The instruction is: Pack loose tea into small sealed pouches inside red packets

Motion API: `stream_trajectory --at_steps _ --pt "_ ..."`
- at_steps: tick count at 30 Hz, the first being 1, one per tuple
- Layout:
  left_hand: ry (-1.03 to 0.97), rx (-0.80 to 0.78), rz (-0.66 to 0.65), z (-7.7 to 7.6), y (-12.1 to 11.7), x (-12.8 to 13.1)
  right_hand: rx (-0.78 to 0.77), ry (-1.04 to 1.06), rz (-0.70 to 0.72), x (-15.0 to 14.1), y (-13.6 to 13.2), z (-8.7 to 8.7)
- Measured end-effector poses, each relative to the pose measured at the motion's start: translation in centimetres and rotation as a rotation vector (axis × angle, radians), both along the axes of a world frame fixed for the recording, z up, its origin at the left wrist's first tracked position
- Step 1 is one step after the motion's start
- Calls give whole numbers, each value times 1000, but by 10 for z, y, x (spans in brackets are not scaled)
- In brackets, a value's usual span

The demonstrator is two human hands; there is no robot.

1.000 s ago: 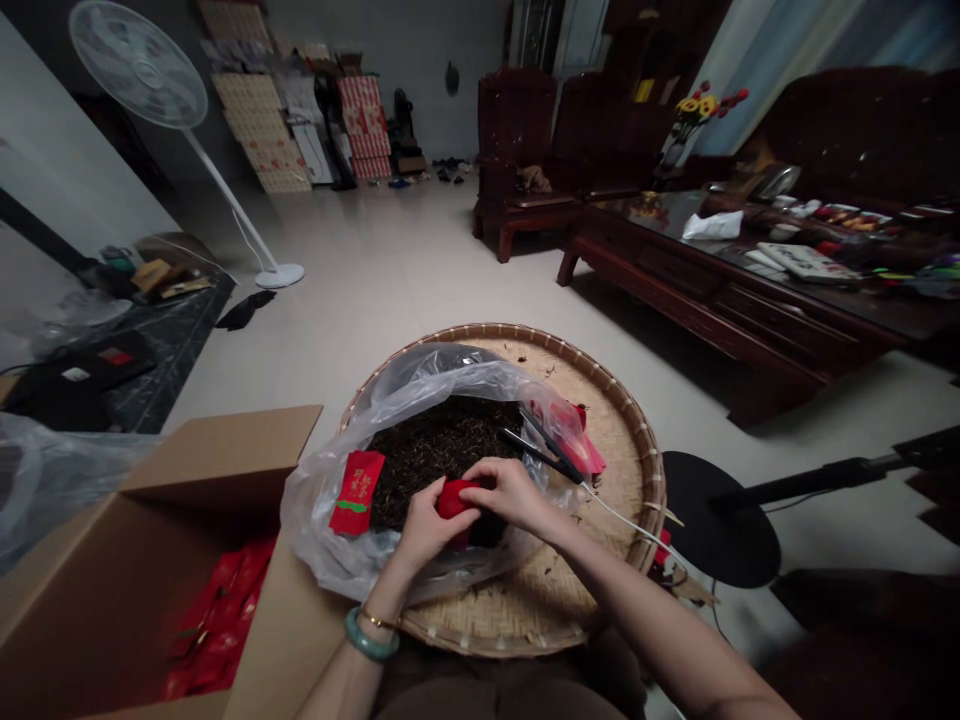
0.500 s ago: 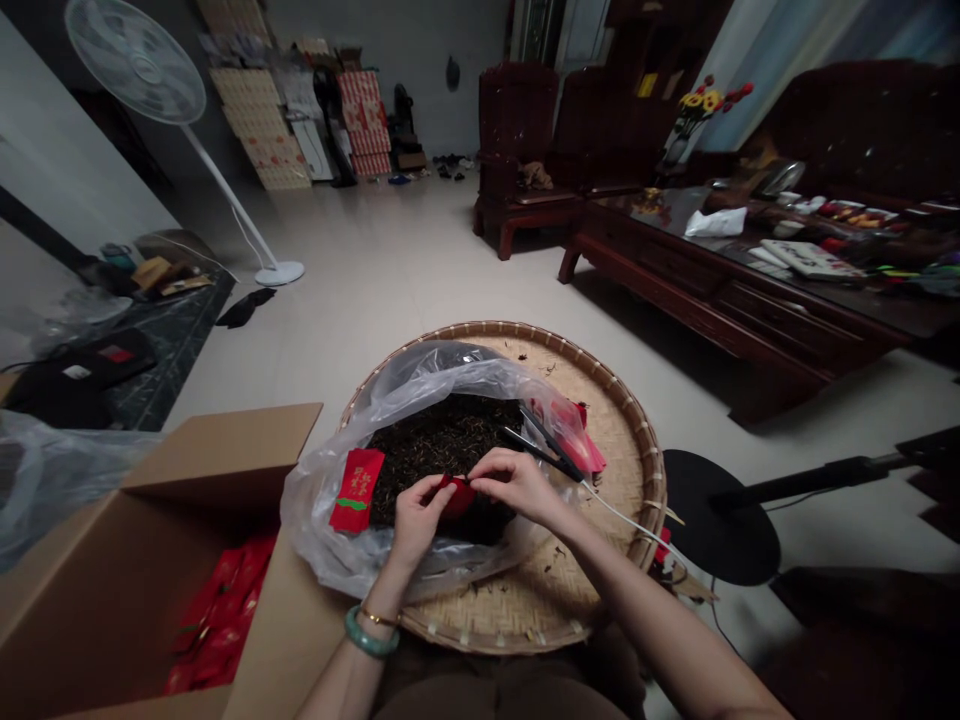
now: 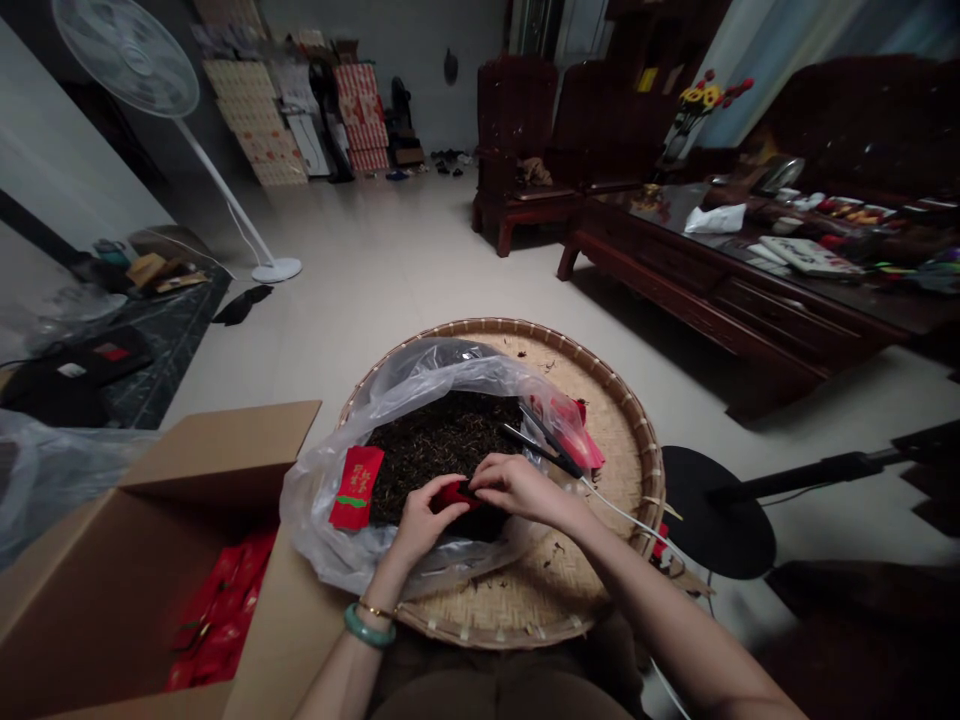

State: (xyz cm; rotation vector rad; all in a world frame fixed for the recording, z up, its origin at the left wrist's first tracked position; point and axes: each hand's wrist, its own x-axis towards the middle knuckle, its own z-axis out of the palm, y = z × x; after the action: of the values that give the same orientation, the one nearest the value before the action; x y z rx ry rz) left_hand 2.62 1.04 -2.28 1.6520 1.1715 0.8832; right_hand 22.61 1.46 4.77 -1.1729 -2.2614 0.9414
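Observation:
My left hand [image 3: 421, 518] grips a small red packet [image 3: 452, 494] between thumb and fingers, over an open clear plastic bag [image 3: 319, 520] of dark dried tea leaves [image 3: 431, 440]. At the packet's mouth, my right hand [image 3: 517, 487] is closed in a pinch on a few dark leaves; its fingertips partly hide them. Flat red packets with gold writing and a green band [image 3: 356, 488] lie on the bag's left side. A black hair straightener [image 3: 551, 452] with a white cord rests at the bag's right edge, beside more red packets [image 3: 589, 445].
The bag sits in a round woven bamboo tray [image 3: 600, 560]. To the left stands an open cardboard box [image 3: 232, 440] holding filled red packets [image 3: 225, 610]. A black round stand base [image 3: 712, 515] is on the right, a wooden table [image 3: 712, 290] beyond, and a white fan [image 3: 225, 190] at back left.
My left fingers have spread wider around the red packet, and it sits tilted towards my right hand. My right fingertips have moved slightly down at its mouth, with dark leaves now showing there.

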Motion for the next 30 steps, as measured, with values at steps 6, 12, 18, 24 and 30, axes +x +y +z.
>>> stream_trajectory --at_steps 6,12,18,24,30 --pt "153 50 -102 4 -2 2 -77 -447 19 -6 1 1" --pt "204 136 -130 -6 -2 2 -51 -649 -22 -19 4 -5" --pt "185 122 -79 -12 -2 1 63 -686 -15 -18 3 7" --pt "113 39 60 -17 -1 2 145 -599 1 -8 -1 41" --pt "27 -1 96 -13 -1 2 155 -378 -73 6 4 49"
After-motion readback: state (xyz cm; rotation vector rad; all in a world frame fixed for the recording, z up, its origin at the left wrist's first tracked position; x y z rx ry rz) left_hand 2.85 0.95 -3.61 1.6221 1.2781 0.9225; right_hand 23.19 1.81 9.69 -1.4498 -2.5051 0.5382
